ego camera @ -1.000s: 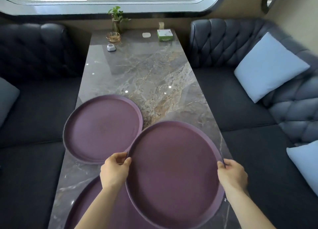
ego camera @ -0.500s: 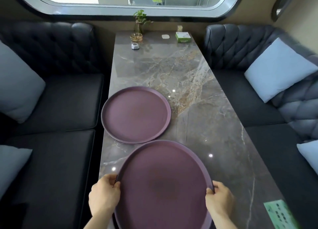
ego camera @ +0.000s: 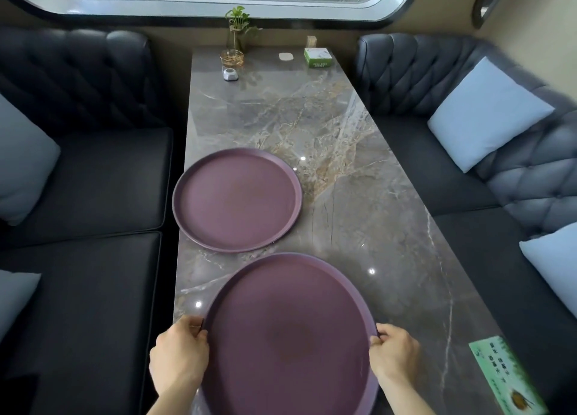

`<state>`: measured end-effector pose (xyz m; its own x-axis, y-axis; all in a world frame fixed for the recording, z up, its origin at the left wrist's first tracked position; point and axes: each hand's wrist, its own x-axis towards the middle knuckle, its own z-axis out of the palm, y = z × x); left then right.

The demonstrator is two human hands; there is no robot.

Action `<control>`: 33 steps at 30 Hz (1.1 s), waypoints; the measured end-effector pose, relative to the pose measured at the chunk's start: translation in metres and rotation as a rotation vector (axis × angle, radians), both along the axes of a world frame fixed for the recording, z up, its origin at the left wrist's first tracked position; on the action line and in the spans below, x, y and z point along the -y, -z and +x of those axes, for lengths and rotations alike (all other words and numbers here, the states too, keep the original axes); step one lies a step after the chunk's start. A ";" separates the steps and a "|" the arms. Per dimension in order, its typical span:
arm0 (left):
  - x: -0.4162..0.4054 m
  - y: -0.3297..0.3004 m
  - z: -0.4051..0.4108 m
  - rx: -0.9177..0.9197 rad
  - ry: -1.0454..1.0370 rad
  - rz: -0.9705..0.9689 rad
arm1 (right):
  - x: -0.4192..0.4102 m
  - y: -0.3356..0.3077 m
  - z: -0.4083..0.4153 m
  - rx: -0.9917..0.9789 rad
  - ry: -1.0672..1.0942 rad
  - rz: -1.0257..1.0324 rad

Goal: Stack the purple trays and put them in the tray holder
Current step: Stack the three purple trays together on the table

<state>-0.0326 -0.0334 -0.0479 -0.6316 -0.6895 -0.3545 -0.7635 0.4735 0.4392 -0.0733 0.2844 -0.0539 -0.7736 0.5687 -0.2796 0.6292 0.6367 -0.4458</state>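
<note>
A large round purple tray (ego camera: 290,336) fills the near end of the marble table (ego camera: 359,202). My left hand (ego camera: 178,353) grips its left rim and my right hand (ego camera: 395,353) grips its right rim. A darker purple edge shows under its lower right side, so it seems to lie over another tray; I cannot tell for sure. A second purple tray (ego camera: 237,199) lies flat on the table farther away, toward the left edge, apart from the held one. No tray holder is in view.
Dark tufted sofas flank the table, with pale cushions (ego camera: 487,115) on both sides. At the far end stand a plant vase (ego camera: 239,30), a glass dish (ego camera: 231,58), a small grey device (ego camera: 231,74) and a green box (ego camera: 317,57). A green card (ego camera: 505,377) lies near right.
The held tray has come left and toward me, off the far tray's rim, and now covers the near tray seen earlier. The view has swung left and tilted up.
</note>
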 end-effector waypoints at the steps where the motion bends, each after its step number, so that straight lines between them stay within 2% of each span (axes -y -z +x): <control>1: 0.000 0.001 0.000 0.000 0.001 -0.001 | 0.000 -0.001 -0.001 0.006 0.002 0.000; 6: 0.002 0.003 -0.002 -0.013 0.002 0.003 | -0.002 -0.004 0.000 0.020 -0.026 0.012; 17: 0.005 0.007 -0.004 -0.023 0.016 0.008 | 0.001 -0.016 -0.008 0.163 -0.145 0.186; 29: 0.009 0.009 -0.002 -0.060 0.081 -0.034 | 0.000 -0.009 -0.007 0.126 -0.156 0.211; 33: 0.010 0.007 -0.002 0.002 0.141 -0.046 | -0.004 -0.009 -0.007 0.143 -0.173 0.218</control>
